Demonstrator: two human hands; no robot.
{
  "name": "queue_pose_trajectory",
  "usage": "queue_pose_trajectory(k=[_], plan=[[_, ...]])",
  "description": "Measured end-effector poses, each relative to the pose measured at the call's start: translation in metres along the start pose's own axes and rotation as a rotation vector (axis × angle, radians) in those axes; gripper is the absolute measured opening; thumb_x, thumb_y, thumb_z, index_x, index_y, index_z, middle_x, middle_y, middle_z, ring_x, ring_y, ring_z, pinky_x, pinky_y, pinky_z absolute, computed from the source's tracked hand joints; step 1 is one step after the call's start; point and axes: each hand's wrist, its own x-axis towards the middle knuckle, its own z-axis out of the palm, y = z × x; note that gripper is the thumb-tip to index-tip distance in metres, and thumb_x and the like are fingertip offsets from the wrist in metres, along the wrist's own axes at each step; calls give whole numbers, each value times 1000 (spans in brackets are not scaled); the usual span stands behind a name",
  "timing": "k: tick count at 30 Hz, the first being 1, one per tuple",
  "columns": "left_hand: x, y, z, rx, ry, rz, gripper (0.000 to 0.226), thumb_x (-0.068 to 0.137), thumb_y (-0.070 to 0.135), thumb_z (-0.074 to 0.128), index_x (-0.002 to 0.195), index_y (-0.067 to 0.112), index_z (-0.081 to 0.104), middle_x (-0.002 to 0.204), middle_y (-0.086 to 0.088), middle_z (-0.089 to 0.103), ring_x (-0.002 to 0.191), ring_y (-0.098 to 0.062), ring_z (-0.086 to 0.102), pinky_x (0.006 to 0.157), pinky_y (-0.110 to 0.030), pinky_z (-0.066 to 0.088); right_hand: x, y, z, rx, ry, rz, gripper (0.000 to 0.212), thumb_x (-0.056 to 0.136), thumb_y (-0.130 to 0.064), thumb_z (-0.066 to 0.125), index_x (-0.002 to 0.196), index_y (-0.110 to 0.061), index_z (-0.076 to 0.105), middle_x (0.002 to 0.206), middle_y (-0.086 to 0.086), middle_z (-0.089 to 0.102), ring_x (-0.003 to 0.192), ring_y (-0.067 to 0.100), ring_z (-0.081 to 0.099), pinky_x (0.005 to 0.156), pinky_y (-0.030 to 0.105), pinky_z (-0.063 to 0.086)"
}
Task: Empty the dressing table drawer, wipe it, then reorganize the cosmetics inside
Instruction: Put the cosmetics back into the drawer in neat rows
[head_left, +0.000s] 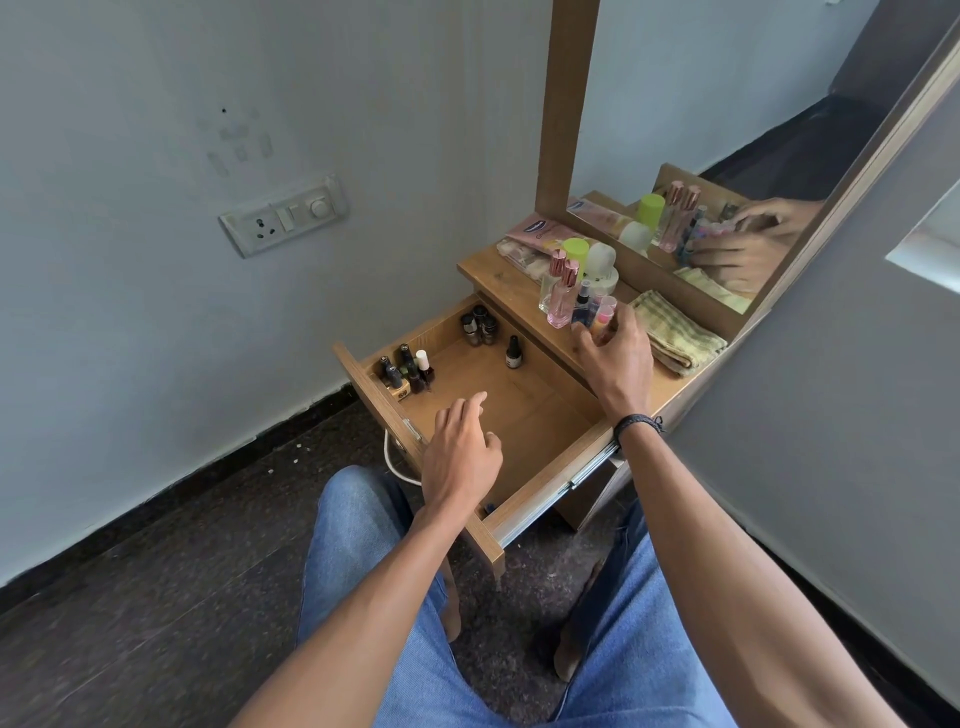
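Left hand (460, 457) hovers relaxed, palm down, over bare floor of the drawer (524, 410); nail polishes (408, 369) stand ahead-left in its corner. Right hand (615, 356), reaching forward past the drawer edge, curls its fingers round small vials (602, 312) on the tabletop (498, 275).

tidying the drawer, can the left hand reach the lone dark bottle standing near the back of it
Probably yes: the left hand hovers open over the drawer, and bare floor lies between it and the lone dark bottle.
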Motion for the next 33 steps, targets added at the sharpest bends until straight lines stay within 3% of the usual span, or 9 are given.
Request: queue_pose_trajectory(k=[3, 12, 20, 25, 33], plan=[[0, 1, 0, 10, 1, -4, 56, 95, 20, 58, 148, 23, 42, 136, 9, 55, 118, -9, 48, 74, -20, 43, 0, -1, 0, 16, 13, -6, 37, 91, -37, 62, 119, -15, 58, 115, 7, 66, 101, 25, 59, 85, 38, 50], [0, 1, 0, 11, 3, -3, 56, 95, 19, 58, 148, 23, 42, 136, 8, 55, 118, -9, 48, 74, -20, 41, 2, -3, -1, 37, 39, 17, 26, 95, -38, 60, 100, -13, 61, 96, 5, 66, 83, 24, 58, 69, 32, 40], [0, 1, -1, 6, -7, 2, 56, 95, 20, 59, 148, 23, 42, 135, 8, 55, 117, -10, 48, 73, -20, 46, 3, -5, -3, 58, 50, 55, 26, 97, -38, 62, 100, -12, 64, 93, 3, 65, 81, 22, 57, 68, 31, 42], [0, 2, -2, 22, 8, -1, 56, 95, 19, 57, 148, 22, 42, 137, 9, 55, 120, -9, 47, 74, -20, 38, 2, -5, -3, 84, 58, 78, 27, 95, -38, 63, 98, -11, 64, 91, 3, 66, 80, 23, 60, 70, 35, 50], [1, 1, -1, 1, 10, -3, 55, 95, 18, 57, 148, 22, 43, 138, 8, 54, 122, -10, 47, 75, -21, 37, -11, -6, -8, 116, 106, 70, 17, 95, -31, 65, 90, -16, 59, 86, -2, 61, 77, 21, 58, 68, 30, 42]])
